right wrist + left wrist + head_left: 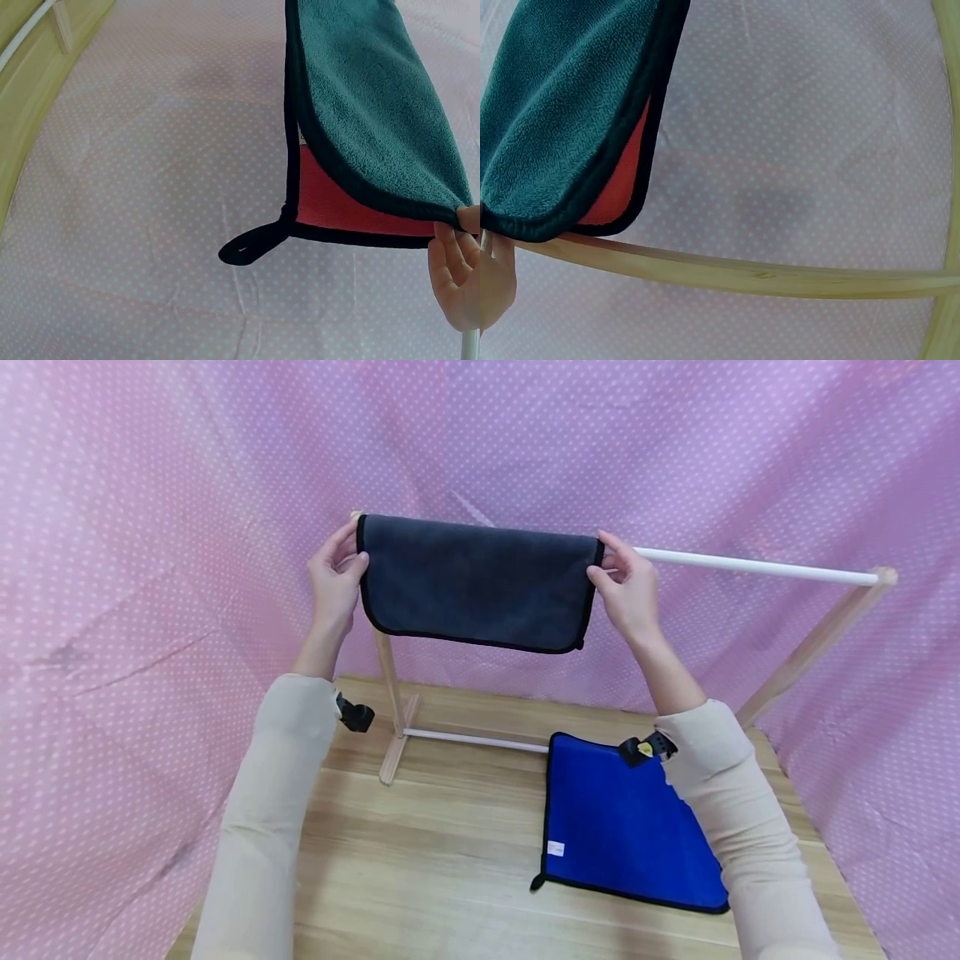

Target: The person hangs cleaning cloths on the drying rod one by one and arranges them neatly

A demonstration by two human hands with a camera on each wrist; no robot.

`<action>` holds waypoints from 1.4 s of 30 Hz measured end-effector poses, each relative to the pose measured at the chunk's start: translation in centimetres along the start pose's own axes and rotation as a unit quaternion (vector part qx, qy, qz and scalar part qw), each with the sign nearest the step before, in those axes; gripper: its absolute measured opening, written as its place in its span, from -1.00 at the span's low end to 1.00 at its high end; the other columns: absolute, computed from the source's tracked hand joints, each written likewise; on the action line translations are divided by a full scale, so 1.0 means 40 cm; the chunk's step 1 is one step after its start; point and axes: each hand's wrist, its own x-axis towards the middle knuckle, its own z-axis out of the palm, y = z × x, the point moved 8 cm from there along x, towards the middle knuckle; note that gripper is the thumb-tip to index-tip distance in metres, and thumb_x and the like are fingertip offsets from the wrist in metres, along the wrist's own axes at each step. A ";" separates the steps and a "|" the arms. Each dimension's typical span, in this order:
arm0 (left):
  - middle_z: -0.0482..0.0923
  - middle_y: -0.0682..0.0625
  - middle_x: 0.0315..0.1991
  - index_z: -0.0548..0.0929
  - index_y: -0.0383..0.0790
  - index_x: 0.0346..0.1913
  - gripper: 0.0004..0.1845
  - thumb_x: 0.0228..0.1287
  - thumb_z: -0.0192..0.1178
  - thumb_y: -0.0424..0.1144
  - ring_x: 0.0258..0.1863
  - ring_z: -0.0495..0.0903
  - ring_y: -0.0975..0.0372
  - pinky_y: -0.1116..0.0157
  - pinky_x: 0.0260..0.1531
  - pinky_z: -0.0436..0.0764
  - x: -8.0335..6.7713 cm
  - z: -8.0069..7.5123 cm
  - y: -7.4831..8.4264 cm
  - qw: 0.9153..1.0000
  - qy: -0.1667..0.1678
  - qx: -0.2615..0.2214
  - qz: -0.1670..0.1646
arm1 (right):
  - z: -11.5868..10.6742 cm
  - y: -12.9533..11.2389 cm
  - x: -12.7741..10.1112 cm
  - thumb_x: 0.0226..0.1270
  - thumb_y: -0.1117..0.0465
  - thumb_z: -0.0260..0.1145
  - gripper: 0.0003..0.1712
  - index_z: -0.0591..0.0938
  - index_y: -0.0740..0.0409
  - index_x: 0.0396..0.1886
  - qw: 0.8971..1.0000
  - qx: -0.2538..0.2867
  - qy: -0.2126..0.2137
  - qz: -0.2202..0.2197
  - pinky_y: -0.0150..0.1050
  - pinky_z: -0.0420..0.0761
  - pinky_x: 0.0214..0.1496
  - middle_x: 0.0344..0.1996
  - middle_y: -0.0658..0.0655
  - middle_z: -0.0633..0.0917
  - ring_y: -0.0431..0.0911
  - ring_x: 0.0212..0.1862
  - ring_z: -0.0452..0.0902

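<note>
A dark grey towel point(480, 581) with black trim hangs folded over the left part of the rack's white top bar point(757, 566). My left hand point(337, 575) pinches its left edge near the top, thumb in front. At the opposite edge, my right hand point(626, 589) pinches the trim between thumb and fingers. Both wrist views show a red inner face point(337, 195) between the two hanging layers, and the right wrist view a black corner loop point(255, 241). Most of the left hand is out of frame in the left wrist view.
A blue towel point(615, 827) with black trim lies flat on the wooden table point(420, 852), partly under my right forearm. The rack has a left wooden post point(388, 681), a right post point(817, 647) and a white lower bar point(480, 741). Pink dotted cloth point(187, 527) surrounds the table.
</note>
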 end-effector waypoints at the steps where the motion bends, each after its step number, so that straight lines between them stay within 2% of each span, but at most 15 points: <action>1: 0.61 -0.01 -0.24 0.56 -0.22 0.08 -0.52 0.13 0.00 -0.64 -0.31 0.61 0.26 0.40 -0.15 0.55 0.001 0.002 0.000 1.000 0.001 0.003 -0.001 | -0.002 0.001 -0.001 0.11 0.48 0.18 -0.47 0.48 0.26 0.15 1.000 0.001 0.000 -0.001 -0.59 0.47 -0.32 -0.47 0.12 0.62 -0.47 -0.56 0.47; 6: 0.60 0.00 -0.21 0.50 -0.24 0.16 -0.52 0.16 0.00 -0.61 -0.26 0.57 0.27 0.42 -0.12 0.53 -0.010 0.007 -0.010 1.000 -0.006 0.026 -0.006 | 0.000 0.013 -0.011 0.18 0.42 0.17 -0.40 0.38 0.15 0.26 0.999 -0.025 -0.021 -0.004 -0.55 0.52 -0.23 -0.34 0.33 0.65 -0.47 -0.48 0.48; 11: 0.56 -0.10 -0.08 0.41 -0.25 0.23 -0.47 0.16 0.01 -0.60 -0.21 0.52 0.31 0.43 -0.10 0.49 -0.033 0.003 -0.026 0.997 -0.025 0.067 0.014 | 0.012 0.034 -0.030 0.22 0.38 0.16 -0.29 0.20 0.07 0.37 0.997 -0.050 -0.056 -0.015 -0.37 0.57 -0.07 -0.22 0.34 0.65 -0.42 -0.35 0.49; 13: 0.53 -0.15 -0.03 0.39 -0.25 0.24 -0.45 0.15 0.01 -0.60 -0.18 0.50 0.32 0.43 -0.08 0.47 -0.042 0.000 -0.034 0.996 -0.032 0.080 0.023 | 0.016 0.043 -0.042 0.21 0.40 0.15 -0.26 0.16 0.07 0.39 0.997 -0.044 -0.065 -0.019 -0.39 0.55 -0.08 -0.20 0.35 0.64 -0.39 -0.32 0.48; 17: 0.50 -0.15 -0.01 0.35 -0.25 0.27 -0.42 0.15 0.02 -0.62 -0.15 0.47 0.36 0.43 -0.05 0.45 -0.061 -0.007 -0.057 0.994 -0.045 0.093 0.023 | 0.021 0.055 -0.070 0.20 0.45 0.14 -0.23 0.14 0.08 0.40 0.996 -0.045 -0.069 -0.035 -0.48 0.52 -0.15 -0.21 0.35 0.65 -0.27 -0.28 0.52; 23: 0.49 0.01 -0.18 0.31 -0.37 0.27 -0.41 0.13 -0.02 -0.68 -0.25 0.49 0.36 0.49 -0.15 0.49 -0.103 -0.009 -0.070 0.994 -0.052 0.091 0.017 | 0.032 0.071 -0.118 0.19 0.47 0.17 -0.25 0.16 0.19 0.38 0.992 -0.073 -0.067 -0.079 -0.15 0.60 -0.16 -0.30 0.36 0.65 0.09 -0.26 0.59; 29: 0.48 -0.10 -0.19 0.32 -0.47 0.23 -0.44 0.10 -0.02 -0.71 -0.28 0.51 0.32 0.51 -0.22 0.53 -0.137 -0.013 -0.087 0.994 -0.054 0.097 0.024 | 0.046 0.107 -0.157 0.19 0.47 0.18 -0.26 0.17 0.21 0.37 0.991 -0.074 -0.074 -0.079 -0.18 0.60 -0.20 -0.35 0.34 0.64 0.10 -0.32 0.59; 32: 0.49 -0.20 -0.18 0.33 -0.47 0.22 -0.45 0.09 -0.03 -0.70 -0.30 0.52 0.32 0.52 -0.23 0.54 -0.149 -0.020 -0.104 0.993 -0.053 0.103 0.019 | 0.053 0.121 -0.172 0.19 0.46 0.18 -0.26 0.17 0.21 0.37 0.991 -0.070 -0.080 -0.079 -0.08 0.61 -0.19 -0.35 0.35 0.64 0.12 -0.31 0.59; 38: 0.48 -0.46 -0.10 0.32 -0.45 0.24 -0.46 0.12 -0.06 -0.67 -0.26 0.54 0.14 0.54 -0.23 0.51 -0.175 -0.036 -0.138 0.988 -0.066 0.136 0.016 | 0.062 0.156 -0.208 0.20 0.46 0.19 -0.28 0.19 0.24 0.36 0.991 -0.057 -0.095 -0.074 0.02 0.59 -0.19 -0.32 0.32 0.66 0.12 -0.30 0.59; 42: 0.46 -0.46 -0.04 0.32 -0.47 0.22 -0.49 0.15 -0.02 -0.65 -0.15 0.50 -0.02 0.51 -0.16 0.50 -0.194 -0.051 -0.154 0.987 -0.060 0.151 0.019 | 0.065 0.172 -0.237 0.19 0.45 0.21 -0.33 0.25 0.30 0.31 0.991 -0.042 -0.110 -0.069 -0.07 0.61 -0.21 -0.30 0.32 0.67 0.12 -0.30 0.59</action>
